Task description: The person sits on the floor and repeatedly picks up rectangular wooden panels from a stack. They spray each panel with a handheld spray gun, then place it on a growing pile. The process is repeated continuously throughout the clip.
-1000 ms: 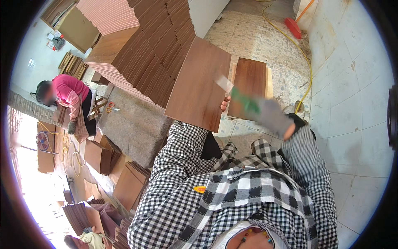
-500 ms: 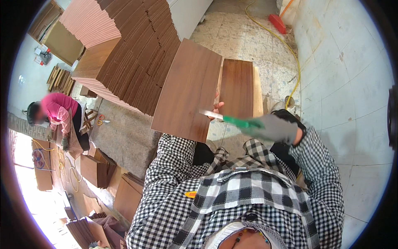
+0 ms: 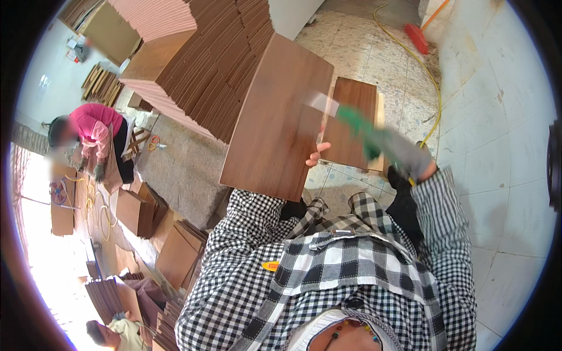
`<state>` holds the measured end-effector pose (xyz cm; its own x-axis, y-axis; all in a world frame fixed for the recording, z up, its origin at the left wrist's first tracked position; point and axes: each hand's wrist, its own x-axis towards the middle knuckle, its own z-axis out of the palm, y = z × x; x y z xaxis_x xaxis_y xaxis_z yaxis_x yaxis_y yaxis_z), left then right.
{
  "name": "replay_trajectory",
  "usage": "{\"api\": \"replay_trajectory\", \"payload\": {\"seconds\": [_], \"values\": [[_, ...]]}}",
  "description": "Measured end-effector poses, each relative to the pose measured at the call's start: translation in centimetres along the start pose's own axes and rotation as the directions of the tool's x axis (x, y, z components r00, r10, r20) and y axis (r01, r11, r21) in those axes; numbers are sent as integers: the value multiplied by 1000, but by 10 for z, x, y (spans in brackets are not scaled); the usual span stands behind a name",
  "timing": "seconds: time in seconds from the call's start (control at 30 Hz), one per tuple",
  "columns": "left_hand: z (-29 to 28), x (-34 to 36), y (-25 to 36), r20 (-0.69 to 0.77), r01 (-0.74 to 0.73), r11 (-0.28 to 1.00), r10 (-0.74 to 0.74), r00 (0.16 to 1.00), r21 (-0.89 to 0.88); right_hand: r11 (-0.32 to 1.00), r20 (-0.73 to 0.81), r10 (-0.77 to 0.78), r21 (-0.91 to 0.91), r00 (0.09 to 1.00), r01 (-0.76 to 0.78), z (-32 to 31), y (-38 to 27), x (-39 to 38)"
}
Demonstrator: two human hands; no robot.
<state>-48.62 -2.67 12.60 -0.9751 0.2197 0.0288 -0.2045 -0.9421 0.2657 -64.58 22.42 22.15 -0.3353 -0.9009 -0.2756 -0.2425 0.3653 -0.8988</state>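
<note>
The left hand (image 3: 318, 155) grips the board's (image 3: 272, 123) right edge.

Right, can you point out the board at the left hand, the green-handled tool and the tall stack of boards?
Board (image 3: 274, 126): head view, middle of its broad brown face.
Green-handled tool (image 3: 351, 119): head view, its blurred green handle.
Stack of boards (image 3: 213, 67): head view, on the brown board edges.

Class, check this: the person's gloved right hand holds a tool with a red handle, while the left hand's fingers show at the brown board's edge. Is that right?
Not quite: the head view shows that the handle is green, not red. The gloved right hand does hold the tool, and the left hand's fingers show at the brown board's edge.
</note>
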Motion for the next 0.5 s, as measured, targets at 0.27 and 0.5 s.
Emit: {"api": "replay_trajectory", "payload": {"seconds": [0.27, 0.5], "values": [[23, -86, 44, 50, -204, 974, 200, 979, 103, 810, -61, 127, 582, 990, -68, 32, 90, -44], [0, -406, 87, -49, -292, 771, 386, 921, 566, 803, 135, 252, 524, 958, -285, 66, 168, -37]]}}
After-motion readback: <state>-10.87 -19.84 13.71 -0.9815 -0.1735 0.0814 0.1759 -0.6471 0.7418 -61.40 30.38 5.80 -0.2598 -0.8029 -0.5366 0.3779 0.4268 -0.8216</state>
